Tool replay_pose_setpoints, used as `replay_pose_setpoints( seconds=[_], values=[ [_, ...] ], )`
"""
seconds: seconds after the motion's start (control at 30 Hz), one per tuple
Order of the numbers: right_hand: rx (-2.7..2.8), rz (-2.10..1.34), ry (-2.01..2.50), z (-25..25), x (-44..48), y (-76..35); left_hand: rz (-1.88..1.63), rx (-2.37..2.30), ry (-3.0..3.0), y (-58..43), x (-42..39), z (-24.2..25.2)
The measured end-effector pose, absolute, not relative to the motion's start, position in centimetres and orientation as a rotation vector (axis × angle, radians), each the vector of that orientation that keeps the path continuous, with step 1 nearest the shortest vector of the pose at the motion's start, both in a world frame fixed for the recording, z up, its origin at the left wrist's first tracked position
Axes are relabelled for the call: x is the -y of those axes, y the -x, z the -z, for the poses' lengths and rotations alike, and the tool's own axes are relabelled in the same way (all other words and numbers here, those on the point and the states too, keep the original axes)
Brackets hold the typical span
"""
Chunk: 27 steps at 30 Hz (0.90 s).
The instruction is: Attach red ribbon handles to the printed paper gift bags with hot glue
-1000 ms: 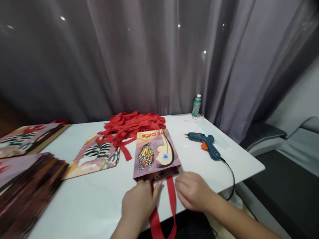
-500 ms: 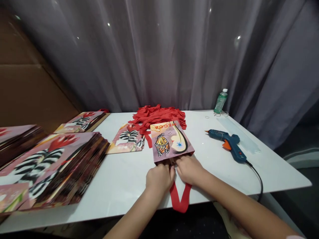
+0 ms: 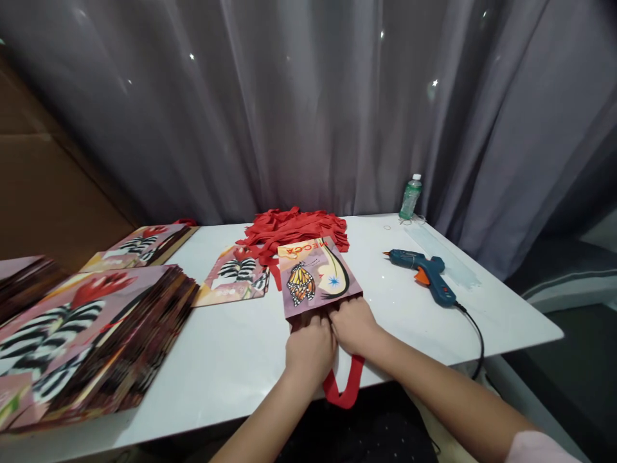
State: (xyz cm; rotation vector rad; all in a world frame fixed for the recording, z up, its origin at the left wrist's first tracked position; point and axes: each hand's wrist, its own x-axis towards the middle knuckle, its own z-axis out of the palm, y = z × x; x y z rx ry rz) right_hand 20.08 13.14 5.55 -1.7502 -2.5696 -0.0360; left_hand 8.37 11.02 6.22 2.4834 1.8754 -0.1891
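A flat paper bag with a butterfly print (image 3: 315,276) lies on the white table (image 3: 231,360) in front of me. My left hand (image 3: 310,347) and my right hand (image 3: 354,325) sit side by side, fingers curled, pressing on the bag's near edge. A red ribbon handle (image 3: 343,389) loops out from under both hands and hangs over the table's front edge.
A pile of red ribbons (image 3: 294,228) lies behind the bag. Another printed bag (image 3: 234,283) lies to its left, and thick stacks of bags (image 3: 91,334) fill the left side. A blue glue gun (image 3: 424,273) with a cord lies at right, a bottle (image 3: 410,196) behind it.
Both hands have closed together on the bag's near edge, and more of the ribbon loop is drawn under them. The view has swung left, showing the bag stacks.
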Motion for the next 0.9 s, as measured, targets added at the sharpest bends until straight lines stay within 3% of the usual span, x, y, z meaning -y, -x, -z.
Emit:
replay_pose_setpoints(
  seconds=[0.37,0.9],
  values=[
    [2.627,-0.049,1.807,-5.7,-12.9,-21.9,0.234,-1.9,-2.409,-3.7,-11.4,-6.6],
    [2.565,-0.036,1.861,-4.9,-11.9,-21.8,0.217,-1.904,-2.412,-7.1,-11.0,-6.3]
  ],
)
